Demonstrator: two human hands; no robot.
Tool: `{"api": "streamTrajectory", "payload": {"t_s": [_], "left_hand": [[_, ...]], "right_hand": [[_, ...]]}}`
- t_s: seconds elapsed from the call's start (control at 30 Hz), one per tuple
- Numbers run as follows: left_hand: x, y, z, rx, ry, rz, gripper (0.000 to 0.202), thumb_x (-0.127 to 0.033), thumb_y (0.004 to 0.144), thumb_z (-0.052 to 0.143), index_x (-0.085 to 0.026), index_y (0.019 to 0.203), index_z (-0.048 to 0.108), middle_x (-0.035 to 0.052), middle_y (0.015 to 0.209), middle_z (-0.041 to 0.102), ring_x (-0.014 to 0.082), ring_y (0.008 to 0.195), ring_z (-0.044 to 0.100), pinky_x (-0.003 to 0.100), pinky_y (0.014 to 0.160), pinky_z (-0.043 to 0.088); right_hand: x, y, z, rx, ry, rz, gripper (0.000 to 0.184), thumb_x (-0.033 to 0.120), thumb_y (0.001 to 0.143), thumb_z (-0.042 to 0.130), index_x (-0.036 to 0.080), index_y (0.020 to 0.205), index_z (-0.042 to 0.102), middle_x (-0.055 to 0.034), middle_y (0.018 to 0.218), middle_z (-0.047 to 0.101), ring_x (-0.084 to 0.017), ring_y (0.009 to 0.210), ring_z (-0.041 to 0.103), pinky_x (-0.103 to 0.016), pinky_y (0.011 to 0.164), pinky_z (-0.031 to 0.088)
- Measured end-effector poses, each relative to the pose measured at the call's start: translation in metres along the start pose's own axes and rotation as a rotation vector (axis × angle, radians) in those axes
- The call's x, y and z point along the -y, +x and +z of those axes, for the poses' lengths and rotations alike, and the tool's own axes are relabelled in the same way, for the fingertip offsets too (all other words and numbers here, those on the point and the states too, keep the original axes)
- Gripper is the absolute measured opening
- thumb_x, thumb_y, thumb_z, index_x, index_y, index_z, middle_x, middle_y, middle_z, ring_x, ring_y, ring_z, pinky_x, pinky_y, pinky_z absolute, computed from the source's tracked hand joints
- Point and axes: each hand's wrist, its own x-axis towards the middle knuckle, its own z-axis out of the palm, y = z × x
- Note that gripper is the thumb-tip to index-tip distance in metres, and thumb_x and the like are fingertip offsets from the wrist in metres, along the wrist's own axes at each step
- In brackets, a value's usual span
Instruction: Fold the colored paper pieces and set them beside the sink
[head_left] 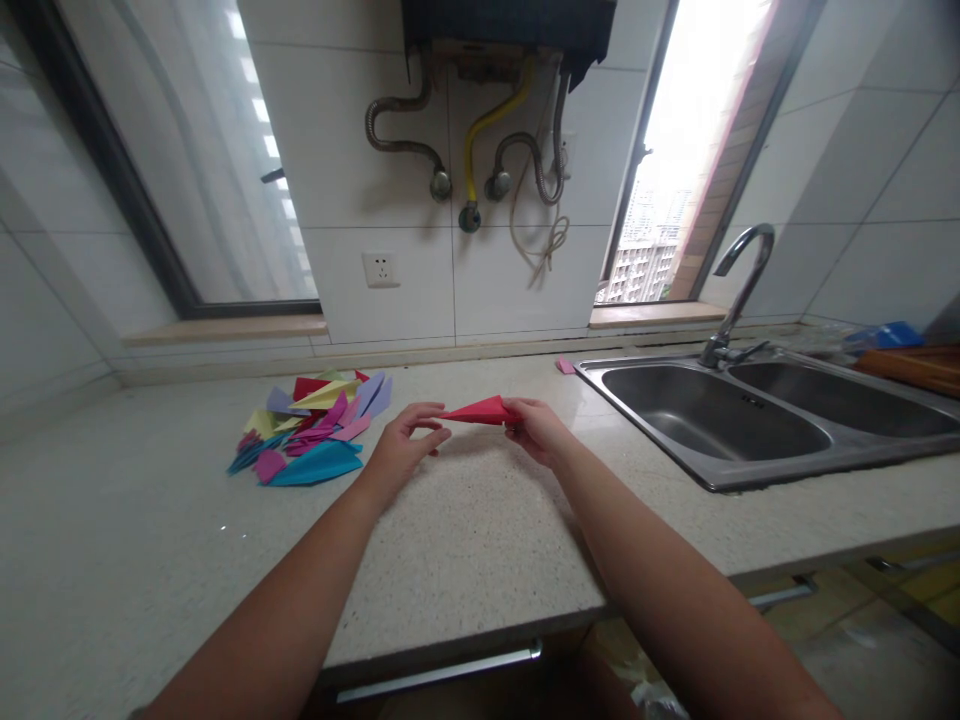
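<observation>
On my feed, the right hand (534, 430) grips red folded paper (477, 411), left hand (409, 440) at its tip, near coloured papers (315, 465).

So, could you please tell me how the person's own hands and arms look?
The left hand and right hand are both bare, without gloves. The forearms are uncovered too, with no watch or bracelet showing.

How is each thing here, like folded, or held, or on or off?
Red paper: folded to a point, held
Right hand: closed on its wide end
Left hand: curved, at its tip
Colorful papers: folded, heaped on the countertop
Faucet: no water seen running
Wall socket: nothing plugged in
</observation>
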Motion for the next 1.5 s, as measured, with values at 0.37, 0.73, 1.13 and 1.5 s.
{"api": "streamTrajectory", "payload": {"t_s": [0.37,0.73,1.13,1.5], "left_hand": [[0.001,-0.003,0.001,0.021,0.107,-0.022,0.030,-0.038,0.072,0.076,-0.018,0.093,0.068,0.0064,0.097,0.068,0.0158,0.077,0.061,0.024,0.060,0.048],[0.009,0.003,-0.003,-0.086,0.051,-0.051,0.034,-0.044,0.073,0.072,-0.018,0.095,0.065,0.0051,0.089,0.069,0.0176,0.077,0.062,0.023,0.055,0.045],[0.016,0.008,-0.011,-0.132,-0.035,-0.134,0.043,-0.050,0.074,0.070,-0.018,0.101,0.063,0.0040,0.083,0.065,0.0167,0.073,0.063,0.022,0.051,0.046],[0.013,0.006,-0.008,-0.089,-0.015,-0.126,0.039,-0.045,0.074,0.070,-0.019,0.103,0.068,0.0069,0.093,0.068,0.0203,0.086,0.064,0.023,0.056,0.049]], "right_hand": [[-0.004,0.000,0.002,0.071,-0.052,-0.011,0.017,0.030,0.076,0.067,0.014,0.074,0.062,0.0013,0.060,0.048,-0.008,0.051,0.043,-0.020,0.044,0.035],[0.012,-0.009,0.005,0.057,-0.010,-0.016,0.022,0.034,0.076,0.069,0.015,0.073,0.059,0.0002,0.060,0.054,-0.008,0.047,0.049,-0.019,0.040,0.035],[0.019,-0.016,0.006,0.143,-0.027,0.016,0.024,0.035,0.081,0.067,0.012,0.086,0.066,-0.0094,0.072,0.067,-0.010,0.052,0.056,-0.019,0.043,0.040],[0.020,-0.014,0.004,0.064,-0.192,-0.152,0.021,0.031,0.072,0.071,0.018,0.088,0.066,-0.0009,0.068,0.062,-0.012,0.056,0.059,-0.023,0.051,0.044]]}}
